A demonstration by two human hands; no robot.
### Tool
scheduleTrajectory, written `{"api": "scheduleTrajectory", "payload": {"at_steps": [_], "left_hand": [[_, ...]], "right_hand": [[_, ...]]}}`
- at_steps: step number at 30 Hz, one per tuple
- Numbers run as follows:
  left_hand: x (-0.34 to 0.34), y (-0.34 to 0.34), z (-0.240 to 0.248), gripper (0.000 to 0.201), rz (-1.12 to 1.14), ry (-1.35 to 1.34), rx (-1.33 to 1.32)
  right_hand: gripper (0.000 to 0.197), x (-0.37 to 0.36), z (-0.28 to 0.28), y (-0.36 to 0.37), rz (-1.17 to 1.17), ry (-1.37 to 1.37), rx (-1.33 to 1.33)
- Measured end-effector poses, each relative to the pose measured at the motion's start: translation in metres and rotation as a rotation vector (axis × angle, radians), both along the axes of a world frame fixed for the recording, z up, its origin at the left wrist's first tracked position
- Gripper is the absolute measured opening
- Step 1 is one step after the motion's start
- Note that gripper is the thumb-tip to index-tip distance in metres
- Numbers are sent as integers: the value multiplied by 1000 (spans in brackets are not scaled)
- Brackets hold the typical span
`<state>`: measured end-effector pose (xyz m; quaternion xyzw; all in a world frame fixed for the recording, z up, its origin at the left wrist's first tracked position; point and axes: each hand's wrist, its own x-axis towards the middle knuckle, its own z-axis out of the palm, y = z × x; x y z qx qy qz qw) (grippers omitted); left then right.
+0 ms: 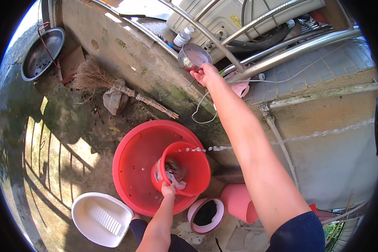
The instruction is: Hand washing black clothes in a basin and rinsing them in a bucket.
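At lower centre the left hand is gripping the rim of a tilted red bucket sitting inside a red basin, while at upper centre the right hand is closing around a steel bowl by the railing.

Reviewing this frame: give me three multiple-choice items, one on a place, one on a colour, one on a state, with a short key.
1. Where does the small red bucket sit?
A. inside the big red basin
B. on the wall ledge
C. on the white washboard tub

2. What colour is the bowl at the right hand?
A. red
B. silver metal
C. white

3. What is the left hand doing?
A. hanging free
B. gripping the bucket's rim
C. holding the broom

Key: 1 A, the basin surrounds it; 2 B, it shines grey; 3 B, the fingers close on the near rim.
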<state>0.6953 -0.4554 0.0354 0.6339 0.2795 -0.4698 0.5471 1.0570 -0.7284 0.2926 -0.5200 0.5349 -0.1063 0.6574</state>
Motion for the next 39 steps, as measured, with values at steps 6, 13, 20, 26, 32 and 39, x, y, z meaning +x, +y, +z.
{"api": "scheduleTrajectory", "payload": {"at_steps": [6, 13, 20, 26, 32, 39], "left_hand": [[-15, -20, -8, 19, -128, -87, 77], [-17, -7, -23, 18, -75, -37, 118], [-44, -33, -28, 21, 16, -3, 25], [-91, -14, -69, 21, 329, 20, -275], [-104, -7, -60, 22, 426, -11, -433], [-104, -22, -54, 20, 806, 178, -570]], "right_hand": [[19, -1, -24, -24, 16, -173, -51], [16, -115, -50, 114, 400, -172, -2], [23, -278, -175, 157, 293, 361, 287], [17, -276, -267, 231, 548, 344, 312], [24, -234, -401, 215, 630, 619, -181], [38, -273, -491, 281, 1673, 617, -899]]}}
